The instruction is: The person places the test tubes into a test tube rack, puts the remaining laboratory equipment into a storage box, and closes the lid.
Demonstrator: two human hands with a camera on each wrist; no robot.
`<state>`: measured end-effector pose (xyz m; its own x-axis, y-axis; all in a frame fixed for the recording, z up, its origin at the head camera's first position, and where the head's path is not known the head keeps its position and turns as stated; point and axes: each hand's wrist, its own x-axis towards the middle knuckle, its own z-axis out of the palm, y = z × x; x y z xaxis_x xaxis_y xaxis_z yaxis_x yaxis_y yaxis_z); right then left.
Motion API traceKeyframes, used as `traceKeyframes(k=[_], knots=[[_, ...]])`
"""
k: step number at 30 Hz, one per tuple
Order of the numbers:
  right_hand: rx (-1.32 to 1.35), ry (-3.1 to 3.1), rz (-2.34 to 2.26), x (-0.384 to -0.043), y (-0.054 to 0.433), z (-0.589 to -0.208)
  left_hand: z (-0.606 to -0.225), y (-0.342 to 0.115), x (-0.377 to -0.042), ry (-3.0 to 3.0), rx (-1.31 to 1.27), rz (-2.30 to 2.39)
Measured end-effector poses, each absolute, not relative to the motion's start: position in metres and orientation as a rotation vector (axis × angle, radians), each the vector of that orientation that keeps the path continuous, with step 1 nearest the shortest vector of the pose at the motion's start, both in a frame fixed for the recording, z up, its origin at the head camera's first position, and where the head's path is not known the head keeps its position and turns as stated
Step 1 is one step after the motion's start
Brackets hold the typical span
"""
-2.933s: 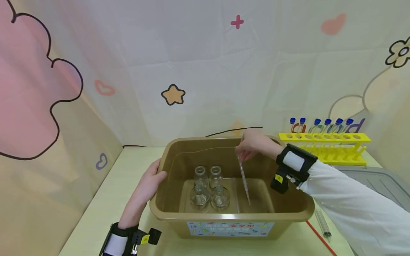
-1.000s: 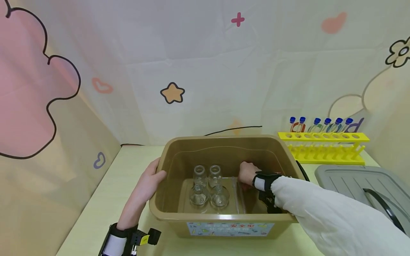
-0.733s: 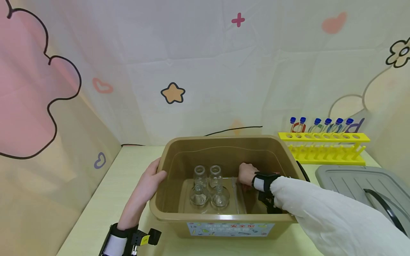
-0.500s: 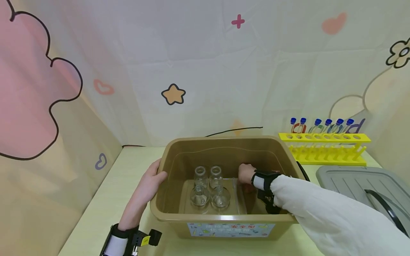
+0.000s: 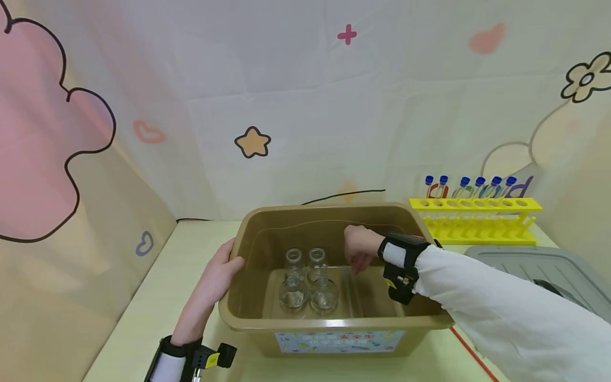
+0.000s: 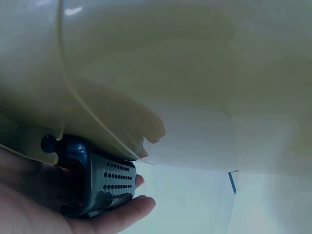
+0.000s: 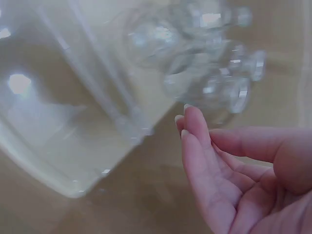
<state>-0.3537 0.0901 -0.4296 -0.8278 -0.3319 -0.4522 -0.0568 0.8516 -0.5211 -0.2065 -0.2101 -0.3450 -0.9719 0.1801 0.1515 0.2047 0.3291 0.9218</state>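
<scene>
A brown plastic bin (image 5: pixel 334 323) stands on the table. My left hand (image 5: pixel 217 273) holds its left end; in the left wrist view the fingers curl around a dark, perforated handle (image 6: pixel 113 183). Inside the bin, my right hand (image 5: pixel 359 246) hovers above the floor. Its fingers and thumb are loosely bent with nothing between them in the right wrist view. Two thin clear glass tubes (image 7: pixel 86 77) lie side by side on the bin floor near that hand. To their left stand two round-bodied glass flasks (image 5: pixel 324 297), with two wide-necked glass vessels (image 5: pixel 317 259) behind them.
Behind the bin at right is a yellow test-tube rack (image 5: pixel 477 233) carrying several blue-capped tubes (image 5: pixel 464 182). A grey lid (image 5: pixel 520 262) lies beyond the right sleeve. A thin red rod (image 5: pixel 472 353) rests on the table at the bin's front right.
My right hand lowered a thin glass tube into the bin, laid it beside another, and let go. It has since risen off the bin floor. The left hand keeps its hold.
</scene>
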Motion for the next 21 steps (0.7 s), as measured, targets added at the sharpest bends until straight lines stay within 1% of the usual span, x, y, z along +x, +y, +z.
traceKeyframes(k=[1, 3, 5, 9, 21], knots=[[-0.285, 2.468, -0.722, -0.335, 0.085, -0.400, -0.345, -0.210, -0.206, -2.541, -0.368, -1.775], [-0.270, 2.528, -0.726, -0.301, 0.075, -0.351, -0.344, -0.210, -0.206, -2.541, -0.366, -1.783], [-0.332, 2.529, -0.775, -0.283, 0.075, -0.324, -0.344, -0.210, -0.206, -2.544, -0.361, -1.791], [-0.391, 2.523, -0.861, -0.274, 0.081, -0.301, -0.343, -0.209, -0.206, -2.553, -0.341, -1.788], [-0.339, 2.453, -1.168, -0.267, 0.119, -0.257, -0.343, -0.208, -0.205, -2.577, -0.284, -1.753]])
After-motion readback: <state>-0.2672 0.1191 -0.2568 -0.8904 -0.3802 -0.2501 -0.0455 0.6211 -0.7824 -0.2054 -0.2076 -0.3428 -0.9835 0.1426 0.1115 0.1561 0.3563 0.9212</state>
